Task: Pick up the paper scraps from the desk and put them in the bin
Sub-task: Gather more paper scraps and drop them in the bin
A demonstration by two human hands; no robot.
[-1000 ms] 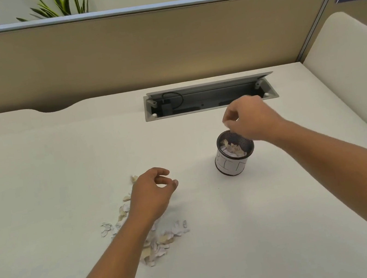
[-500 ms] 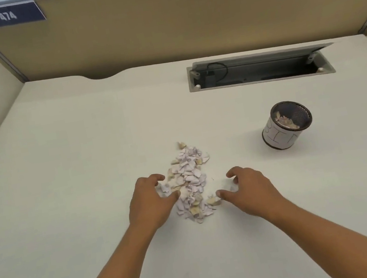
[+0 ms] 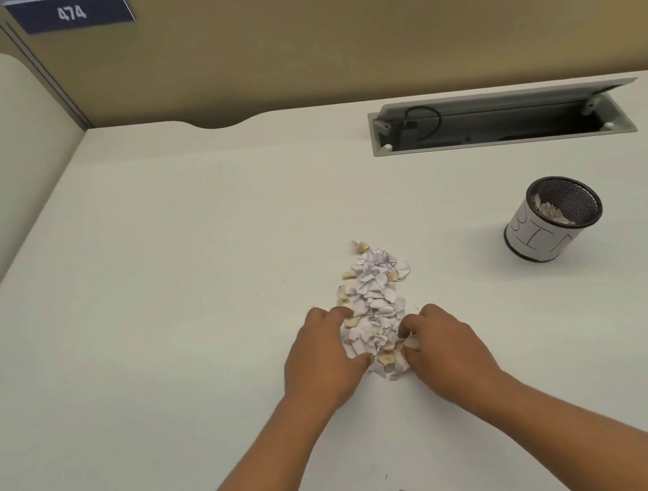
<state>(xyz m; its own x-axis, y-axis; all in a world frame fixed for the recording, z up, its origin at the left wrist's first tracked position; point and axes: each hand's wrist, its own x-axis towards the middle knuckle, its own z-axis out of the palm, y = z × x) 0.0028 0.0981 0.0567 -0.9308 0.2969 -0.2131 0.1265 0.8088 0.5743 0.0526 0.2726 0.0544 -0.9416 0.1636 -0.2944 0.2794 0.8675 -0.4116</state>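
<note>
Squeezing the paper scraps (image 3: 374, 297) into one tight heap on the desk (image 3: 154, 316), well apart from the bin (image 3: 553, 217), on its left. Left hand (image 3: 324, 356) cupped round the heap's side away from the bin, fingers curled; right hand (image 3: 446, 347) pinching scraps on the bin-facing side. Best pressed inward and low, thumbs swept under, then lifted as one clump to avoid strays. Against half a second back: both hands closed in from flanking to gripping; bin unmoved, some scraps already inside.
</note>
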